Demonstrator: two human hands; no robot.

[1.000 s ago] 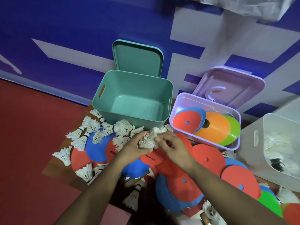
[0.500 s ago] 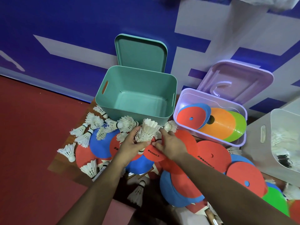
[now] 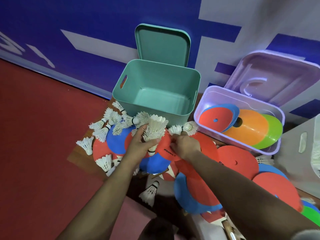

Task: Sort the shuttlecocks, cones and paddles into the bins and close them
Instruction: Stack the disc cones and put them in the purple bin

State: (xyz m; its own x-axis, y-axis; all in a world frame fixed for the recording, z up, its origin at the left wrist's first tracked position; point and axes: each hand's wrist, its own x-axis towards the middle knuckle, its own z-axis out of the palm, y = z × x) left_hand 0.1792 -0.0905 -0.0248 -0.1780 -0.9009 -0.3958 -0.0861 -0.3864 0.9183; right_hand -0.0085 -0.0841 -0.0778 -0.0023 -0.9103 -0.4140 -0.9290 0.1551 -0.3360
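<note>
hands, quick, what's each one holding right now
Left hand: grips a stack of shuttlecocks.
Right hand: curled at a loose shuttlecock; whether it holds it cannot be told.

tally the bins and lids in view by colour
teal bin: 1
lilac bin: 1
white bin, cut off by the frame edge: 1
teal lid: 1
lilac lid: 1
total: 5 (3 bins, 2 lids)
</note>
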